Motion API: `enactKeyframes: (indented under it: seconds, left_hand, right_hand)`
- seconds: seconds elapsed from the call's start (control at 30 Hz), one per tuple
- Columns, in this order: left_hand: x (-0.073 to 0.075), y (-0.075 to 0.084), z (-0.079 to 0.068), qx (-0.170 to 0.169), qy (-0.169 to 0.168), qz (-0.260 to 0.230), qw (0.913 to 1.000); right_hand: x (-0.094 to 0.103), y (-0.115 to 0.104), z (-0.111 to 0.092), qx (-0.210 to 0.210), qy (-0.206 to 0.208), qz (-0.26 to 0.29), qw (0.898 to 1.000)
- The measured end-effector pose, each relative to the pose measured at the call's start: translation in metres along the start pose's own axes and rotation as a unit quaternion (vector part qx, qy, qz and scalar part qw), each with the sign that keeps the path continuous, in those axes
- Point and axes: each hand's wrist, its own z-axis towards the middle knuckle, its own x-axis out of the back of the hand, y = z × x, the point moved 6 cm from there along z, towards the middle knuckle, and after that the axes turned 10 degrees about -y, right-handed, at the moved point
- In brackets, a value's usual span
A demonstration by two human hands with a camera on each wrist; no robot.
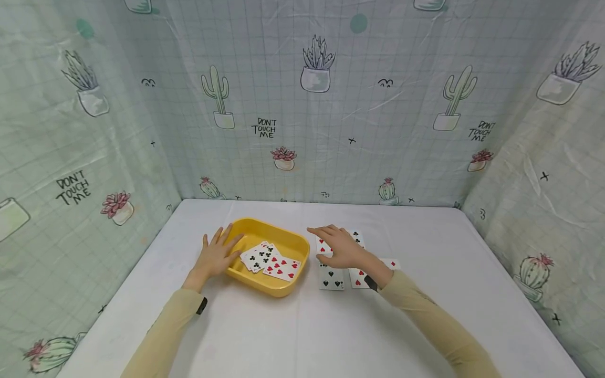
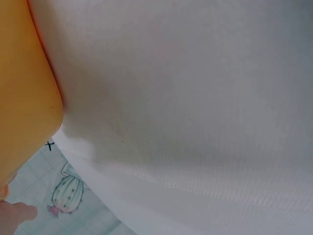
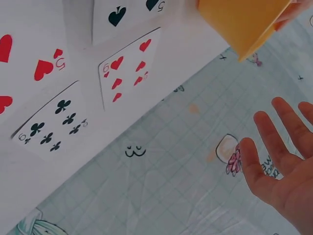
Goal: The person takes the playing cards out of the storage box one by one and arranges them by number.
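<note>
A yellow plastic tray (image 1: 264, 286) holds several playing cards, among them clubs (image 1: 257, 258) and a hearts card (image 1: 282, 269). My left hand (image 1: 215, 257) rests at the tray's left rim, fingers spread and mostly straight. Over face-up cards on the table, right of the tray, hovers my right hand (image 1: 342, 248); its fingers (image 3: 274, 137) are apart and hold nothing. Beneath and around it lie a six of hearts (image 3: 128, 68), a six of clubs (image 3: 54, 122), a five of spades (image 1: 332, 277) and a five of hearts (image 3: 29, 73). My right hand and forearm partly cover these cards.
A white cloth covers the table (image 1: 293, 336). Fabric walls (image 1: 283, 105) printed with cacti rise behind the table and at both sides. Dark straps (image 1: 201, 305) show at the wrists. A red-suited card corner (image 1: 392, 263) shows beyond the right wrist.
</note>
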Motion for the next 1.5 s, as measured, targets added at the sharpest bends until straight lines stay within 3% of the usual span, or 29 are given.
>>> enactKeyframes:
  seconds: [0.5, 0.8, 1.1, 1.5]
  left_hand:
    - [0.001, -0.002, 0.001, 0.001, -0.011, -0.008, 0.9999]
    - [0.002, -0.002, 0.000, 0.000, -0.013, -0.002, 0.9999]
    - [0.006, -0.002, 0.000, -0.001, -0.005, 0.003, 1.0000]
    - [0.005, -0.001, 0.003, -0.010, -0.003, 0.002, 0.9999]
  right_hand:
    - [-0.012, -0.032, 0.044, 0.048, -0.030, 0.023, 0.998]
    - [-0.027, -0.045, 0.061, 0.048, -0.050, 0.040, 0.997]
    - [-0.037, -0.057, 0.078, 0.053, -0.082, 0.001, 0.995]
    - [-0.063, -0.064, 0.101, 0.017, -0.152, -0.048, 0.987]
